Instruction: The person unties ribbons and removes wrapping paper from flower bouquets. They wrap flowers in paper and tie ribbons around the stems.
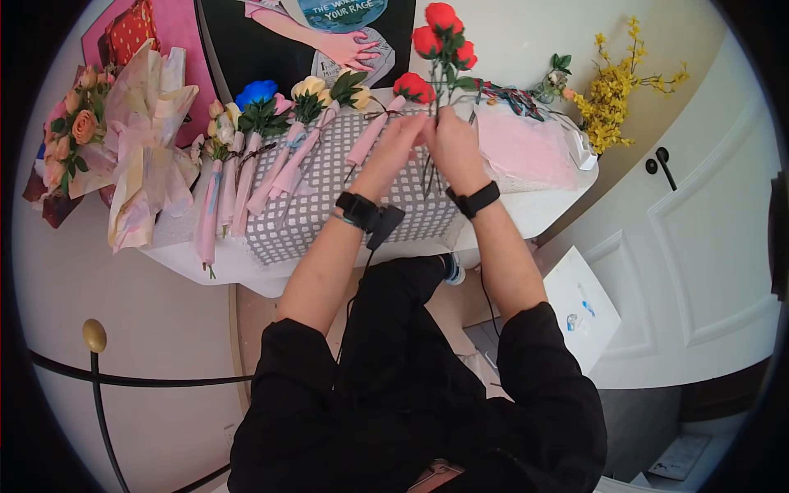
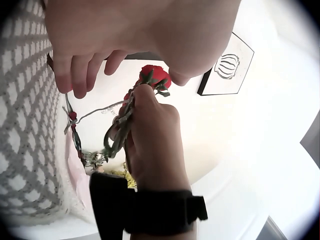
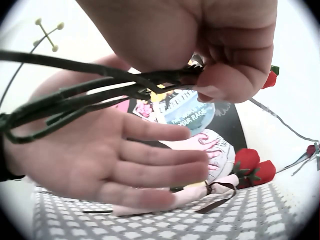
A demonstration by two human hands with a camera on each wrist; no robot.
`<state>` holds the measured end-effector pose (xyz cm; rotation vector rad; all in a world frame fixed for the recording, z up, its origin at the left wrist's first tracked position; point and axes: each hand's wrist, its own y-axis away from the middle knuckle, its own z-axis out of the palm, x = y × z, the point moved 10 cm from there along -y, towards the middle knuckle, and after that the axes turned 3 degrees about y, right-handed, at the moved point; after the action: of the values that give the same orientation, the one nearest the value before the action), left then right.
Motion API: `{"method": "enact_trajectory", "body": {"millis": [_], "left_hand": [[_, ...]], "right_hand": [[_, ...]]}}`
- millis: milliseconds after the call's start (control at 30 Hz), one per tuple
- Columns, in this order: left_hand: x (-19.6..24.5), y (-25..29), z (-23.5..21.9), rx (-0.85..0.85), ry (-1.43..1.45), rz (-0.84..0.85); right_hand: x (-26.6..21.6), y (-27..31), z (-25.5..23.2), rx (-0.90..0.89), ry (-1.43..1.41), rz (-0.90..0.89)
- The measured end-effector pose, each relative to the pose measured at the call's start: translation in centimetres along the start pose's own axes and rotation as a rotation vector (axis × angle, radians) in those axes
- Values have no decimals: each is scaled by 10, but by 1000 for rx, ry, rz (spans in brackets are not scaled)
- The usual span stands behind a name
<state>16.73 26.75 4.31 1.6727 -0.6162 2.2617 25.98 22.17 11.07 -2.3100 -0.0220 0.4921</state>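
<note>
My right hand (image 1: 458, 149) grips the stems of a small bunch of red artificial roses (image 1: 440, 15) above the table, blooms upward. In the right wrist view, thumb and curled fingers pinch the dark green stems (image 3: 75, 100), one of them bent back in a loop. My left hand (image 1: 394, 156) is beside the stems, palm turned to them and fingers extended, holding nothing. A thin grey strand (image 2: 102, 107) stretches away from near the bunch in the left wrist view. Behind the left hand lies a red rose (image 1: 413, 88) in a pink wrapper (image 1: 368, 138).
Several pink-wrapped flowers, including a blue rose (image 1: 256, 92), lie along the table's left, beside a large bouquet (image 1: 85, 126). To the right are pink sheets (image 1: 526, 148), ribbons (image 1: 514, 99) and yellow flowers (image 1: 606, 111). A checked cloth (image 1: 329, 201) covers the table's middle.
</note>
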Motion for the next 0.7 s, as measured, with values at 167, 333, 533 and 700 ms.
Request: {"method": "enact_trajectory", "body": {"millis": [167, 333, 533, 700], "left_hand": [[21, -2, 4, -163, -58, -14], [18, 10, -6, -90, 26, 35], [-4, 20, -31, 32, 97, -78], [-10, 40, -24, -88, 57, -200]], "right_hand": [[-45, 45, 0, -20, -134, -170], [-56, 63, 5, -56, -178, -269], [-9, 69, 13, -171, -727, 101], [22, 64, 41, -301, -660, 236]]}}
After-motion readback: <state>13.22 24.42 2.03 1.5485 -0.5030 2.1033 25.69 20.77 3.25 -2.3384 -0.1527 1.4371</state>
